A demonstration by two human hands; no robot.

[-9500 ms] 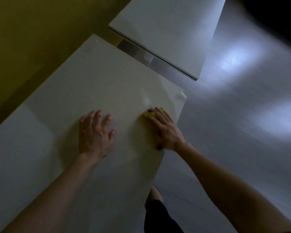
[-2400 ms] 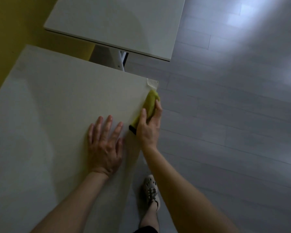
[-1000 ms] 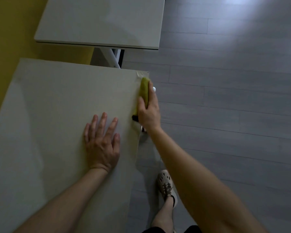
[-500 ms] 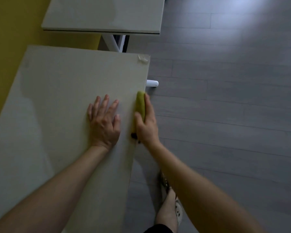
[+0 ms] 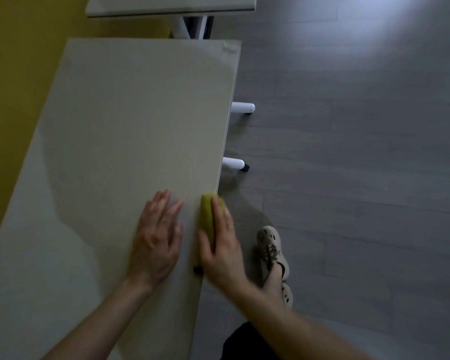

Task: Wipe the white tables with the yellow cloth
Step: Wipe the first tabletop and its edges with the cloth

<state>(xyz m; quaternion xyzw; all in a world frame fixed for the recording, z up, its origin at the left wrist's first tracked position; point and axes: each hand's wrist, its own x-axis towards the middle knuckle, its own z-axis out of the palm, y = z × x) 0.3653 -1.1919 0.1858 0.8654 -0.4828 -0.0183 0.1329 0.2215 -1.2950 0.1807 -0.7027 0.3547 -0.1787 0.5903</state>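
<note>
The white table fills left and centre; a second table sits at the top. My left hand lies flat, fingers straight, bracing me. My right hand clamps the yellow cloth over the table's right edge, lower centre, to wipe its rim. My shoe crowds just beside.

Dim view; glare on floor upper right; hands motion-blurred
</note>
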